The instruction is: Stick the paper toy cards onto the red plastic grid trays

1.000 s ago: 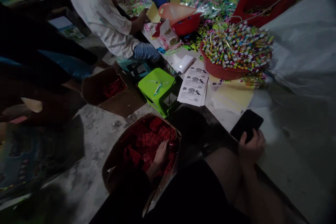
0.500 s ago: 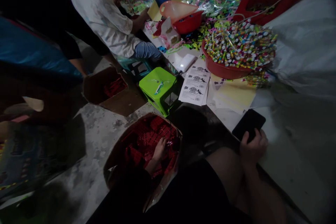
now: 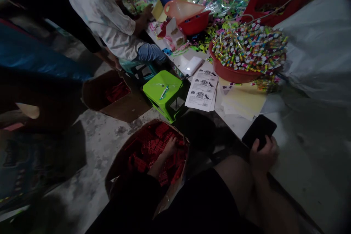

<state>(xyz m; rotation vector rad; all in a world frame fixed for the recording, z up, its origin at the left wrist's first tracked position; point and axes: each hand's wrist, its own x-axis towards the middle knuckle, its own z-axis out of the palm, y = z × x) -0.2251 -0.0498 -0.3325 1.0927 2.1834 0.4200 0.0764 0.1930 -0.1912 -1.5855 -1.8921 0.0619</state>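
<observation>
left hand [image 3: 169, 146] down in the brown cardboard box [image 3: 120, 164] on the floor, fingers on red plastic pieces [image 3: 153, 146], grip too dark to tell, right hand [image 3: 263, 153] fingers curled on a black phone [image 3: 259, 130] on the white table, lime green plastic stool [image 3: 163, 93] just behind the box, printed paper sheets [image 3: 202, 89] and a red basin of colourful sticks [image 3: 246, 55] further back

The left hand [image 3: 169, 146] reaches into a cardboard box [image 3: 116, 168] of red pieces [image 3: 153, 142], while the right hand [image 3: 263, 155] grips a black phone [image 3: 259, 129] on the low table [image 3: 296, 175].

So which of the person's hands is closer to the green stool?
Left. The left hand reaches into the box of red pieces, just below the green stool. The right hand rests on a black phone, farther off to the stool's right.
</observation>
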